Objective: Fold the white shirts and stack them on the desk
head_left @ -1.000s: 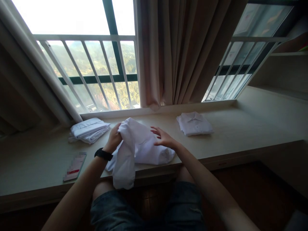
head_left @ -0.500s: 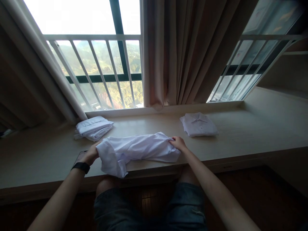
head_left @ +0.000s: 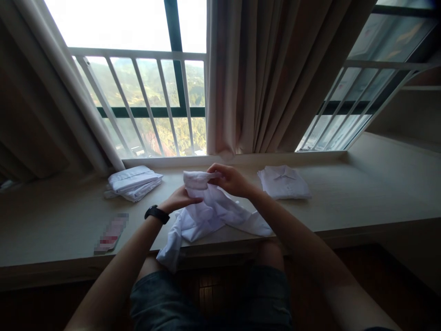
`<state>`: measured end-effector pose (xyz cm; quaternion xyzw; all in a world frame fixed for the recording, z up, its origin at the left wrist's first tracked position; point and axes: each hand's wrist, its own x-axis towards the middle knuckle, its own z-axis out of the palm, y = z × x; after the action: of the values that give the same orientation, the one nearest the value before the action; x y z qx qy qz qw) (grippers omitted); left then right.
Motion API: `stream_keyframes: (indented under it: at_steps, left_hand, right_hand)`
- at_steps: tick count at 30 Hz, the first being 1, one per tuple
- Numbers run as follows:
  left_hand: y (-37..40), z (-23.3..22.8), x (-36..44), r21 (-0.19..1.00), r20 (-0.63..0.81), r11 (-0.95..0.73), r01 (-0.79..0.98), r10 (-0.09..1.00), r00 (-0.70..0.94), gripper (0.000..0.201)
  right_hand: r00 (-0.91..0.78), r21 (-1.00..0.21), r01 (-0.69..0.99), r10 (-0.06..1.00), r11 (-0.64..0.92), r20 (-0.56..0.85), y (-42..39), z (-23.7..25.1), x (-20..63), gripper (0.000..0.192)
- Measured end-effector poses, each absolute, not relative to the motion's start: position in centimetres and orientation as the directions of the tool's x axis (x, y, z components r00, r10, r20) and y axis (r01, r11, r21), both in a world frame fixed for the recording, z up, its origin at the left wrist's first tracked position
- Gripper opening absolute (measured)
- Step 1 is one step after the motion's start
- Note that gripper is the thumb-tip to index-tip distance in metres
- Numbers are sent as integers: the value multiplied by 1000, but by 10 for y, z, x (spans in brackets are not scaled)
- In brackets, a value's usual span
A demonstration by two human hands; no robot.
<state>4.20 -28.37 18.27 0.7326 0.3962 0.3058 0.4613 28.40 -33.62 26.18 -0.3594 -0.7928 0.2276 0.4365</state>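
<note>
A white shirt [head_left: 210,216] lies rumpled on the wooden ledge, one part of it hanging over the front edge at the left. Its collar-like upper band [head_left: 196,179] is lifted off the surface between my hands. With a black watch band on the wrist, my left hand [head_left: 181,199] grips the cloth from the left, thumb pointing inward. My right hand [head_left: 229,179] pinches the band's right end from above. Folded white shirts [head_left: 134,183] are stacked at the back left. Another folded white shirt [head_left: 284,182], collar up, sits to the right of my hands.
A pixelated, phone-like flat object [head_left: 111,234] lies on the ledge [head_left: 344,197] left of my left forearm. Behind the ledge are brown curtains [head_left: 237,82] and a window with white railings [head_left: 138,55]. A shelf unit [head_left: 396,138] borders the right end. My knees are under the front edge.
Both hands have come together at the middle and raised part of the shirt, which was stretched sideways between them. The phone-like object is now uncovered by my left arm.
</note>
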Motion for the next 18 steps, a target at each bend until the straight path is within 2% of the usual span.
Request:
stream_keyframes:
  at_steps: [2, 4, 5, 7, 8, 10, 12, 15, 18]
  left_hand:
    - [-286, 182, 55, 932, 18, -200, 301, 858, 514, 51]
    - [-288, 179, 59, 937, 4, -155, 314, 901, 433, 38]
    - [-288, 177, 58, 932, 30, -167, 323, 921, 388, 34]
    - [-289, 175, 55, 905, 118, -240, 352, 936, 333, 29]
    - [-289, 176, 54, 884, 161, -279, 374, 934, 318, 27]
    - [-289, 179, 51, 846, 215, -330, 418, 930, 300, 25]
    - [-289, 185, 48, 826, 250, -354, 439, 928, 277, 25]
    - [-286, 197, 37, 786, 292, -383, 486, 922, 254, 27]
    - [-280, 205, 17, 653, 306, -407, 639, 913, 268, 28]
  right_hand:
    - [-286, -689, 407, 800, 599, 527, -345, 241, 279, 30]
    - [-123, -712, 498, 853, 495, 507, -356, 206, 279, 58]
    - [-50, -720, 558, 884, 411, 466, -363, 186, 279, 76]
    - [20, -698, 681, 948, 221, 319, -377, 145, 278, 89]
    - [20, -659, 738, 971, 145, 237, -385, 127, 277, 86]
    - [18, -546, 837, 997, 27, 76, -398, 100, 275, 54]
    - [15, -432, 902, 999, -26, -29, -404, 87, 278, 24]
    - [8, -355, 934, 997, -34, -73, -403, 89, 295, 27]
    - [61, -382, 922, 998, -68, -30, -395, 107, 325, 28]
